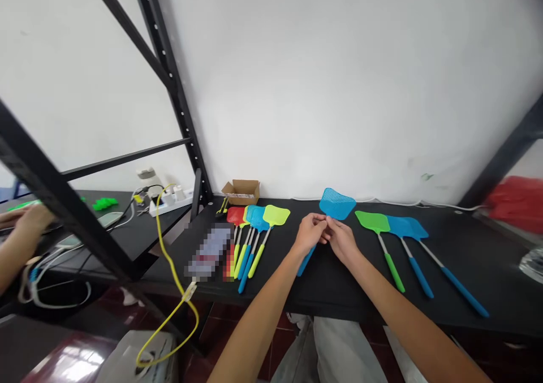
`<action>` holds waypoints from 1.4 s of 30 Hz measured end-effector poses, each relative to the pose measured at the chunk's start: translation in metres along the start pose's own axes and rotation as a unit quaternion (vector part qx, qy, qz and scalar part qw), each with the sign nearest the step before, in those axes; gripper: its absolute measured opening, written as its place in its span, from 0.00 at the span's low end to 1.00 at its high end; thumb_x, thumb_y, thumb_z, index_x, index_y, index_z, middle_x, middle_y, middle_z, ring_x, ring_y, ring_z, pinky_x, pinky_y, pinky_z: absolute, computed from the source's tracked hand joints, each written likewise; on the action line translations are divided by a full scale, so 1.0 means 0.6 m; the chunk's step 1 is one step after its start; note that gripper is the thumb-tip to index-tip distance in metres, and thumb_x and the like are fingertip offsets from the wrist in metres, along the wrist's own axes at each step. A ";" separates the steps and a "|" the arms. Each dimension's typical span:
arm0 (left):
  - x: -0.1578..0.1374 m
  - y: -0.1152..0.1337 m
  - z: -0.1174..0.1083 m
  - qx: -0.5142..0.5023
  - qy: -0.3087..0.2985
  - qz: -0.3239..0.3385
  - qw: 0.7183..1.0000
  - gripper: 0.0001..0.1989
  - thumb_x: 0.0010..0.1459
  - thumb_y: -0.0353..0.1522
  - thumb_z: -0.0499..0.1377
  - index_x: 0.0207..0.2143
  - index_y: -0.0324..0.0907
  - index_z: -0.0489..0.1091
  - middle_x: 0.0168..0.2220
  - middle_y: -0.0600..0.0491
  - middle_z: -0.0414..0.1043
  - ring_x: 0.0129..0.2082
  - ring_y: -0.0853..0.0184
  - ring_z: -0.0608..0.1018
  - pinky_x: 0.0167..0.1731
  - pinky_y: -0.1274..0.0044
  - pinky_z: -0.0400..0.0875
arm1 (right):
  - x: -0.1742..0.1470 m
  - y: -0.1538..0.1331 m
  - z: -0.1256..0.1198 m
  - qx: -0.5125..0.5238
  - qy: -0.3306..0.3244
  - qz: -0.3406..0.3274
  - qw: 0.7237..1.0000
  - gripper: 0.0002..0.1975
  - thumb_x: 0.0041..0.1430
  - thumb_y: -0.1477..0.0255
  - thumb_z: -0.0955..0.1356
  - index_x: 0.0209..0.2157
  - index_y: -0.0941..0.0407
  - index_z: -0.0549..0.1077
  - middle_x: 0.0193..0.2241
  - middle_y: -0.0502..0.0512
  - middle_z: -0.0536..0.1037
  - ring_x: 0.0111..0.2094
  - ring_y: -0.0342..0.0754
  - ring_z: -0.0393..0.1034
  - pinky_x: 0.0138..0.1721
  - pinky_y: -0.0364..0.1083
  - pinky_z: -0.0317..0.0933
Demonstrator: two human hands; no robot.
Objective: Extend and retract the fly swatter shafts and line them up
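Note:
A blue fly swatter (337, 203) is held over the black table, its mesh head pointing away from me and its blue grip angled down to the left. My left hand (311, 233) is closed around its neck, just below the head. Pinching the same spot from the other side is my right hand (340, 238), its fingertips meeting those of the left. To the right lie a green fly swatter (373, 222) and two blue fly swatters (410, 227), one with a longer shaft. Several red, yellow and blue fly swatters (257, 219) lie fanned out on the left.
A small open cardboard box (241, 192) stands by the wall. Left of the swatters lies a blurred-out phone-like object (210, 253) with a yellow cable (167, 253). Black rack posts (180, 106) flank the table. At far left another person's hand (36, 219) is over a neighbouring table.

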State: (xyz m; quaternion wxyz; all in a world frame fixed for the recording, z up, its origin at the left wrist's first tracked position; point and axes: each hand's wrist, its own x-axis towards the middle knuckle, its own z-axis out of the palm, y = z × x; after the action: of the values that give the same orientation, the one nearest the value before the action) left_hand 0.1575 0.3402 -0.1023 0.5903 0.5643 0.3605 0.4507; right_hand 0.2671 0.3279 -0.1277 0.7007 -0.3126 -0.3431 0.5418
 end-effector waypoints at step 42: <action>0.100 -0.042 -0.054 -0.166 -0.163 -0.060 0.971 0.24 0.51 0.51 0.60 0.19 0.40 0.64 0.09 0.59 0.54 0.10 0.76 0.55 0.19 0.77 0.52 | 0.106 -0.022 0.013 -0.068 -0.011 0.035 0.997 0.20 0.54 0.52 0.71 0.34 0.55 0.78 0.31 0.58 0.79 0.34 0.54 0.73 0.32 0.49 0.64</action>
State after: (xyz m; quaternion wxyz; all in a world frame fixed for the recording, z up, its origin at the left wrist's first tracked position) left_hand 0.1502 0.4088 -0.1254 0.7523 0.5017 0.2131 0.3701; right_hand 0.2793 0.3874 -0.1033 0.6546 -0.3657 -0.3756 0.5447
